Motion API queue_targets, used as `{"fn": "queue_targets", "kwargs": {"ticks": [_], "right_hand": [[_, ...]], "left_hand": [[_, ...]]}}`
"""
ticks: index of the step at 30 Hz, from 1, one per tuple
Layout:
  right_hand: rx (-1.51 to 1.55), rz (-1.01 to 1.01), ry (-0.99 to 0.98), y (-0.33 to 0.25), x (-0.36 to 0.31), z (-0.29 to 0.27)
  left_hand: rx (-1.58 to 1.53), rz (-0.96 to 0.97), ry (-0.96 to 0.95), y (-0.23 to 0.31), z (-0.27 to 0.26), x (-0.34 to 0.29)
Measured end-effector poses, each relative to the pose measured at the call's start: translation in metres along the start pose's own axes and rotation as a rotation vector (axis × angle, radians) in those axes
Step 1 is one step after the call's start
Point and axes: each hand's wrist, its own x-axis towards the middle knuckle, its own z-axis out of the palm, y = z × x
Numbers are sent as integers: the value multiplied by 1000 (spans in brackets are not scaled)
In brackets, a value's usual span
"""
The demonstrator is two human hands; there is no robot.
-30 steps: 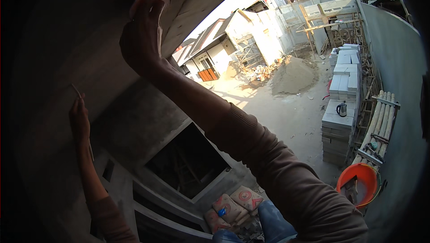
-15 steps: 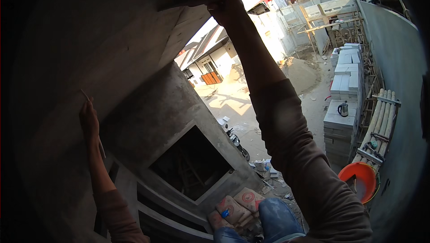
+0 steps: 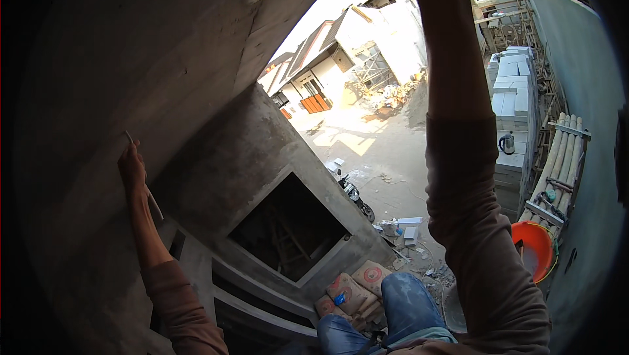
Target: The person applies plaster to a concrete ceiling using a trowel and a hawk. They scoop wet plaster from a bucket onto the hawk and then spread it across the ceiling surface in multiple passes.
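Observation:
My left hand (image 3: 133, 166) is closed around a thin pale stick (image 3: 155, 205), whose tip pokes out above the fingers close to the grey plastered surface (image 3: 190, 47). The stick's other end hangs down beside my wrist. My right arm (image 3: 458, 60) reaches up steeply past the surface's bright edge. The top of the picture cuts off my right hand, so its fingers and anything in them are hidden.
Cement sacks (image 3: 350, 293) lie below by my knees. At the right stand an orange bucket (image 3: 541, 250), a bamboo pole platform (image 3: 557, 165) and stacked white blocks (image 3: 508, 103) with a kettle (image 3: 506, 143) on them. A window opening (image 3: 288, 224) breaks the left wall.
My right hand has moved up and right, away from the overhead surface and mostly out of the picture, along with the dark flat thing near it. My left hand keeps its grip on the stick.

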Motion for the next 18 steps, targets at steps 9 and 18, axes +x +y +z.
{"fn": "queue_targets", "kwargs": {"ticks": [9, 18], "right_hand": [[-1196, -345, 259, 128, -102, 40], [-1527, -698, 406, 313, -42, 99]], "left_hand": [[-93, 56, 9, -6, 7, -6], [-2, 141, -45, -22, 1, -5]]}}
